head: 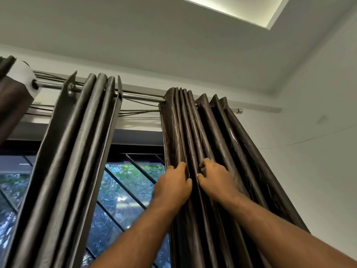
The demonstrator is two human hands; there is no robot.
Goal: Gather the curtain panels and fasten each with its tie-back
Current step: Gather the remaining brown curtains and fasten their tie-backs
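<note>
Up high, left hand (172, 182): fingers curled into the folds of the right curtain panel (212, 132), gripping them.
Right hand (214, 178): just beside the left one, thumb and fingers pinching a neighbouring fold of the same panel.
Right curtain panel: bunched in tight pleats, hanging from the rod (143, 97) near its right end.
Middle curtain panel (77, 142): well apart to the left, also in folds.
Window (123, 190): visible between these 2 panels, with diagonal bars (141, 169).
</note>
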